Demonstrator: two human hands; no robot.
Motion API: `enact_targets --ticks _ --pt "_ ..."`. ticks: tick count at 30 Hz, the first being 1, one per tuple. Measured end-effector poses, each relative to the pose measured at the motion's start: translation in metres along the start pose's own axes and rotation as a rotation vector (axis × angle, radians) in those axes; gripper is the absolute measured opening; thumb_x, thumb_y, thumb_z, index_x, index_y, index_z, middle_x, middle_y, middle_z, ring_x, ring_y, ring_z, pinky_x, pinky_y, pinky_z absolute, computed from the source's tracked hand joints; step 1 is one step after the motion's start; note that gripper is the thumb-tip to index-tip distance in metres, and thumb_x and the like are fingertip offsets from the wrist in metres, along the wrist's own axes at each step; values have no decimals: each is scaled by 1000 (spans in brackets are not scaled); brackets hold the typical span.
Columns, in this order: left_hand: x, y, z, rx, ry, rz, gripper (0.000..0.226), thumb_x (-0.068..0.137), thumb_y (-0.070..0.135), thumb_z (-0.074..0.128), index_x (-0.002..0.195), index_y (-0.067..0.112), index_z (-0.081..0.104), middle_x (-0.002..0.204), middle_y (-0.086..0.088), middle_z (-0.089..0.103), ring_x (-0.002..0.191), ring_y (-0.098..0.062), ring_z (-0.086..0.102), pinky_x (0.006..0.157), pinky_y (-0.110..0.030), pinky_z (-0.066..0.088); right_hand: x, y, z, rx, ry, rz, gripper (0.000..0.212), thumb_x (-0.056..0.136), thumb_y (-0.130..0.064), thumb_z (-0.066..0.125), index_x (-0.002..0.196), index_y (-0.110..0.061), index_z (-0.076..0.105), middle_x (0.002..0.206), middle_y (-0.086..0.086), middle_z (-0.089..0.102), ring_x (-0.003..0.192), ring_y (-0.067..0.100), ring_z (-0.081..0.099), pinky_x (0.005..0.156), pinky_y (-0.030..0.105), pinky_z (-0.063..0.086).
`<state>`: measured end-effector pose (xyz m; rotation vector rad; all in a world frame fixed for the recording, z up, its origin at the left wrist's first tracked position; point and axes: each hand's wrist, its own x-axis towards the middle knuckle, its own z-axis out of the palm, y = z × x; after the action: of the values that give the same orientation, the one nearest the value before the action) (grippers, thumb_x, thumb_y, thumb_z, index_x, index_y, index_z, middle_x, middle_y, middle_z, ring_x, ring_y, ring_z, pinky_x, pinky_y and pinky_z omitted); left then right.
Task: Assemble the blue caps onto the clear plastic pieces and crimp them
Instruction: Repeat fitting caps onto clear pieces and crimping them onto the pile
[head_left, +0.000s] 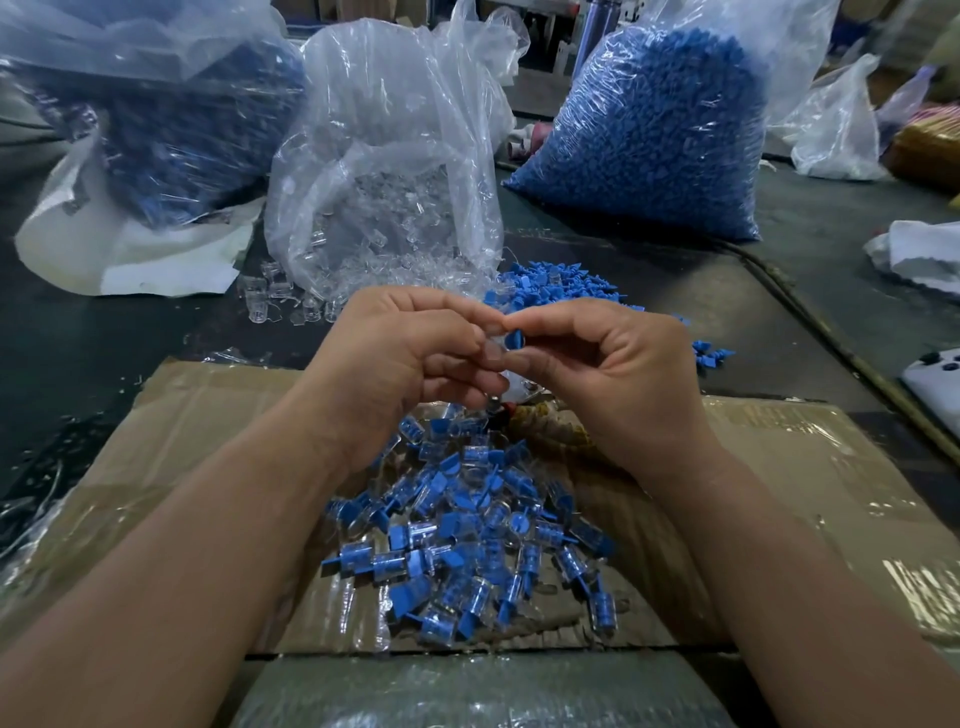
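I am pinching the blue cap (515, 340) in my right hand (613, 374), right against the clear plastic piece (496, 347) that my left hand (410, 353) is gripping, above the pile of capped pieces (467, 545). My fingertips are hiding most of the clear piece. Both hands are meeting fingertip to fingertip, fingers curled.

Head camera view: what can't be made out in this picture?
- Head view: whether the blue cap is seated on the clear piece. Fingertips of the left hand and right hand cover the joint.
- The red-and-metal object beneath the hands: mostly hidden by them.
- Contents of the dark bag, far left: blurred by crumpled plastic.
- The white device, right edge: cut off by the frame.
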<state>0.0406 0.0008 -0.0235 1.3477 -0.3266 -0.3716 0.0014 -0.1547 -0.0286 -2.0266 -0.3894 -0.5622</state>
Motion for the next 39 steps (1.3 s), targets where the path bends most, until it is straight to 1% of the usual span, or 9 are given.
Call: enact_targets --ticks 5,10,14,19,23,28,31,35,39 --pt "1 -1 1 4 15 -7 27 78 -12 48 68 4 67 61 -16 66 49 -21 63 46 -22 52 0 1 0 -48 1 -22 31 74 -9 72 101 -19 62 86 -17 61 84 -1 62 73 11 49" --pt "0 -1 1 40 4 6 10 65 -2 64 70 7 68 62 -13 68 51 -19 64 48 -22 53 0 1 0 -85 0 -41 31 74 -11 72 102 -18 61 87 -16 61 85 0 62 73 10 48" --pt "0 -2 1 63 5 6 19 54 10 67 72 5 66 61 -11 68 50 -16 64 48 -21 53 0 1 0 -113 6 -68 30 73 -9 72 102 -13 65 88 -10 63 85 2 62 74 11 49" --pt "0 -2 1 129 3 -26 10 69 -5 64 70 4 64 58 -9 66 47 -15 62 46 -19 52 -1 4 2 -200 -18 -135 25 72 -8 73 96 -5 70 88 -7 63 85 6 62 76 13 50" --pt "0 -2 3 158 -15 -13 12 77 -7 60 73 4 63 58 -7 65 49 -12 60 48 -19 52 0 1 1 -183 -59 -121 28 71 -14 74 99 -12 67 86 -10 62 84 5 62 76 13 50" --pt "2 -5 1 113 22 14 12 81 -4 58 75 6 60 57 -2 64 52 -11 61 51 -19 52 5 0 -22 -123 -96 117 29 66 -44 62 94 -35 60 83 -18 63 81 0 64 74 10 50" --pt "4 -5 -3 65 70 36 14 81 -4 57 74 8 60 57 -1 65 52 -11 62 49 -18 49 8 5 -46 -254 -176 282 39 50 -57 60 84 -37 61 81 -17 64 75 -5 62 71 6 47" --pt "6 -6 -4 35 124 75 15 81 -4 57 74 9 59 57 0 65 52 -10 62 49 -18 49 6 9 -58 -526 -547 505 86 33 -74 57 112 -38 56 98 -25 53 90 -8 51 72 11 37" --pt "7 -6 -6 36 134 101 15 82 -4 57 75 9 59 58 0 65 52 -10 62 50 -18 50 3 10 -49 -647 -707 588 89 50 -58 77 130 -39 42 108 -20 42 102 5 41 86 25 35"
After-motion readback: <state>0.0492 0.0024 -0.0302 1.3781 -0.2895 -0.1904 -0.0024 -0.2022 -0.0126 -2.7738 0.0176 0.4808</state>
